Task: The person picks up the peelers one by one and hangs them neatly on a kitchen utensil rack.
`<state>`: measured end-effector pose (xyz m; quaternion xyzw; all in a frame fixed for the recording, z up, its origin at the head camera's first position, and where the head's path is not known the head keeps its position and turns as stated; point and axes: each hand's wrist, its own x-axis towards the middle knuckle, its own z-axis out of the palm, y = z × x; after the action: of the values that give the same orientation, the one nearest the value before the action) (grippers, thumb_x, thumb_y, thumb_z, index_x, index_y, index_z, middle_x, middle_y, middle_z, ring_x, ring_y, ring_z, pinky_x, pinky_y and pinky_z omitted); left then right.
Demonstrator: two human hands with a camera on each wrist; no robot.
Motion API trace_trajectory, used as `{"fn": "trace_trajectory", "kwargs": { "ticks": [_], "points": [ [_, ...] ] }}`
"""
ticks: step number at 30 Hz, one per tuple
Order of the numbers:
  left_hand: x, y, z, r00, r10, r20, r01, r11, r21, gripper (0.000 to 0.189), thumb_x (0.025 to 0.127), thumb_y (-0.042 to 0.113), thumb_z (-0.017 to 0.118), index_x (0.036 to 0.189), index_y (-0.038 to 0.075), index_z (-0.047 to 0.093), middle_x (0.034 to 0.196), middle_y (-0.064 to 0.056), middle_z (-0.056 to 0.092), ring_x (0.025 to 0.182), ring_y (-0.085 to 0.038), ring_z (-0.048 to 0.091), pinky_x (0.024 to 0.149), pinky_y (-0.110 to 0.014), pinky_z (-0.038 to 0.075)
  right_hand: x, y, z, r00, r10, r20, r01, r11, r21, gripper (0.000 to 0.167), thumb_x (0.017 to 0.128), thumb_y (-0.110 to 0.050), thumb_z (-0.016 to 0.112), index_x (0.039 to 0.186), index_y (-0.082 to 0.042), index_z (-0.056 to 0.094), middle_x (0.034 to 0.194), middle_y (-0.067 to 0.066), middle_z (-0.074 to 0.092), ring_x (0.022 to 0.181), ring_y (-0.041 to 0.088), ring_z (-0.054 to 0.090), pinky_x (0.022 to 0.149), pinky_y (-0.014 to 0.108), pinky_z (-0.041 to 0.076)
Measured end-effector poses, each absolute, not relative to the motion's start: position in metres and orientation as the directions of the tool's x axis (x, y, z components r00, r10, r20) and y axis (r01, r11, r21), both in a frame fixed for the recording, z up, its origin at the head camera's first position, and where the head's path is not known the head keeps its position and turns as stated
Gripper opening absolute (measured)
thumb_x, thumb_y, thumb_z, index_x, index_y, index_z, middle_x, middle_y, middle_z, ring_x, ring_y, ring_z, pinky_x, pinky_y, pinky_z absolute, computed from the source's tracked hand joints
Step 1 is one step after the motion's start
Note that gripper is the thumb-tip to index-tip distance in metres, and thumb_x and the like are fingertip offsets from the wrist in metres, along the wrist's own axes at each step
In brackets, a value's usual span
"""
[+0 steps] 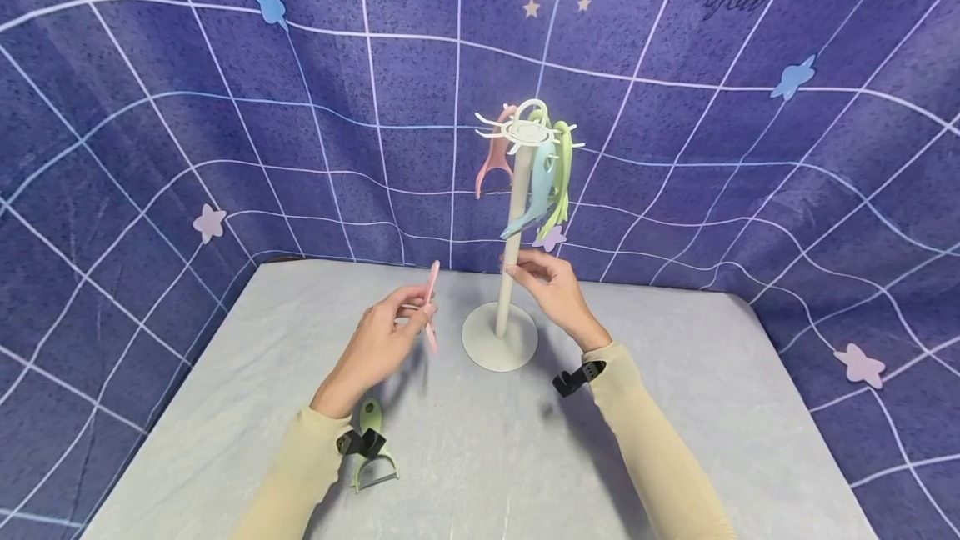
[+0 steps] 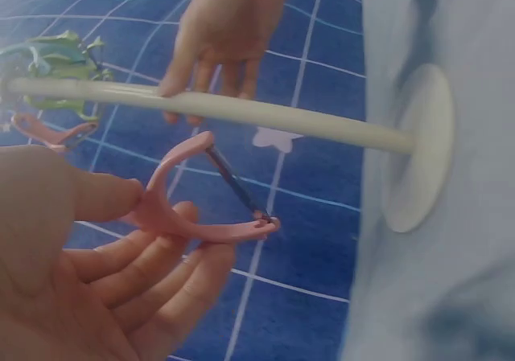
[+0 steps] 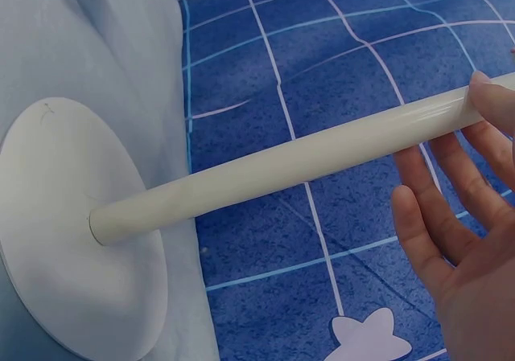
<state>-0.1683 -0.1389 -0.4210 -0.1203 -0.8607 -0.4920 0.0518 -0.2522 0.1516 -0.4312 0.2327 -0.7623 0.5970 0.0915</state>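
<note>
A pink peeler (image 1: pixel 431 304) is pinched between the thumb and fingers of my left hand (image 1: pixel 385 335), just left of the stand. In the left wrist view the metal blade of this peeler (image 2: pixel 165 204) faces the stand's base. My right hand (image 1: pixel 553 290) holds the pole of the white stand (image 1: pixel 512 250) about midway up, thumb on one side and fingers behind. On the hooks at its top hang a pink peeler (image 1: pixel 495 158), a light blue peeler (image 1: pixel 541 182) and green peelers (image 1: pixel 561 173), partly overlapping. The round base (image 3: pixel 80 281) rests on the table.
A green peeler (image 1: pixel 370 417) lies on the grey-white table (image 1: pixel 480 457), partly hidden by the left wrist camera (image 1: pixel 362 443). Behind the table hangs a blue cloth (image 1: pixel 405 132) with a grid and stars.
</note>
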Motion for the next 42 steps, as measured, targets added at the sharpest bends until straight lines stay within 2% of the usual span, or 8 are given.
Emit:
{"fn": "trace_trajectory", "kwargs": {
  "ticks": [8, 16, 19, 25, 28, 31, 36, 42],
  "points": [
    [-0.191, -0.131, -0.393, -0.942, 0.147, 0.303, 0.336, 0.344, 0.877, 0.033, 0.11, 0.031, 0.066, 0.136, 0.011, 0.068, 0.117, -0.006, 0.077, 0.112, -0.02, 0.074, 0.093, -0.029, 0.063, -0.252, 0.152, -0.432, -0.875, -0.251, 0.413, -0.463, 0.19, -0.866, 0.024, 0.104, -0.011, 0.072, 0.125, -0.003, 0.077, 0.114, 0.014, 0.079, 0.1, 0.016, 0.074, 0.099, 0.03, 0.058],
    [-0.211, -0.121, -0.371, -0.902, 0.108, 0.418, 0.431, 0.297, 0.852, 0.037, 0.111, 0.031, 0.064, 0.14, 0.009, 0.069, 0.121, -0.005, 0.078, 0.111, -0.021, 0.073, 0.088, -0.021, 0.061, -0.253, 0.152, -0.433, -0.871, -0.245, 0.425, -0.471, 0.177, -0.864, 0.021, 0.103, -0.011, 0.073, 0.123, -0.006, 0.079, 0.112, 0.012, 0.08, 0.098, 0.014, 0.074, 0.097, 0.03, 0.058],
    [-0.22, -0.118, -0.359, -0.88, 0.093, 0.466, 0.471, 0.296, 0.831, 0.038, 0.111, 0.032, 0.062, 0.141, 0.009, 0.068, 0.123, -0.005, 0.077, 0.113, -0.021, 0.073, 0.091, -0.024, 0.06, -0.252, 0.152, -0.433, -0.871, -0.242, 0.427, -0.473, 0.179, -0.863, 0.022, 0.103, -0.011, 0.074, 0.123, -0.006, 0.078, 0.113, 0.011, 0.08, 0.098, 0.014, 0.074, 0.097, 0.031, 0.059],
    [-0.235, -0.108, -0.34, -0.844, 0.078, 0.531, 0.531, 0.258, 0.807, 0.039, 0.112, 0.031, 0.06, 0.142, 0.008, 0.067, 0.124, -0.007, 0.077, 0.116, -0.021, 0.072, 0.109, -0.038, 0.054, -0.252, 0.152, -0.432, -0.872, -0.24, 0.428, -0.473, 0.18, -0.863, 0.022, 0.103, -0.011, 0.074, 0.123, -0.005, 0.078, 0.113, 0.012, 0.08, 0.098, 0.012, 0.074, 0.096, 0.03, 0.059],
    [-0.241, -0.102, -0.333, -0.822, 0.07, 0.565, 0.564, 0.235, 0.792, 0.038, 0.113, 0.029, 0.06, 0.143, 0.007, 0.066, 0.124, -0.009, 0.076, 0.116, -0.023, 0.072, 0.114, -0.04, 0.052, -0.252, 0.152, -0.432, -0.872, -0.239, 0.427, -0.472, 0.185, -0.862, 0.022, 0.103, -0.01, 0.074, 0.123, -0.004, 0.078, 0.112, 0.013, 0.08, 0.098, 0.012, 0.074, 0.096, 0.029, 0.059],
    [-0.246, -0.098, -0.325, -0.797, 0.063, 0.601, 0.599, 0.21, 0.773, 0.038, 0.113, 0.025, 0.06, 0.144, 0.005, 0.065, 0.125, -0.011, 0.076, 0.114, -0.026, 0.073, 0.114, -0.04, 0.052, -0.252, 0.152, -0.431, -0.874, -0.243, 0.421, -0.468, 0.189, -0.863, 0.023, 0.103, -0.011, 0.073, 0.124, -0.004, 0.078, 0.113, 0.014, 0.079, 0.1, 0.015, 0.075, 0.098, 0.03, 0.058],
    [-0.253, -0.093, -0.309, -0.773, 0.057, 0.632, 0.629, 0.2, 0.751, 0.039, 0.113, 0.025, 0.06, 0.145, 0.005, 0.065, 0.128, -0.008, 0.076, 0.114, -0.022, 0.072, 0.111, -0.037, 0.053, -0.252, 0.152, -0.432, -0.877, -0.247, 0.412, -0.461, 0.194, -0.866, 0.024, 0.104, -0.012, 0.072, 0.126, -0.004, 0.077, 0.113, 0.016, 0.079, 0.101, 0.021, 0.075, 0.1, 0.032, 0.058],
    [-0.256, -0.088, -0.294, -0.756, 0.078, 0.65, 0.652, 0.185, 0.735, 0.037, 0.112, 0.023, 0.06, 0.145, 0.005, 0.065, 0.126, -0.01, 0.077, 0.116, -0.022, 0.072, 0.11, -0.042, 0.054, -0.252, 0.153, -0.433, -0.877, -0.246, 0.413, -0.462, 0.194, -0.866, 0.022, 0.104, -0.012, 0.073, 0.124, -0.006, 0.078, 0.113, 0.013, 0.08, 0.099, 0.016, 0.075, 0.098, 0.031, 0.058]
  ]
}}
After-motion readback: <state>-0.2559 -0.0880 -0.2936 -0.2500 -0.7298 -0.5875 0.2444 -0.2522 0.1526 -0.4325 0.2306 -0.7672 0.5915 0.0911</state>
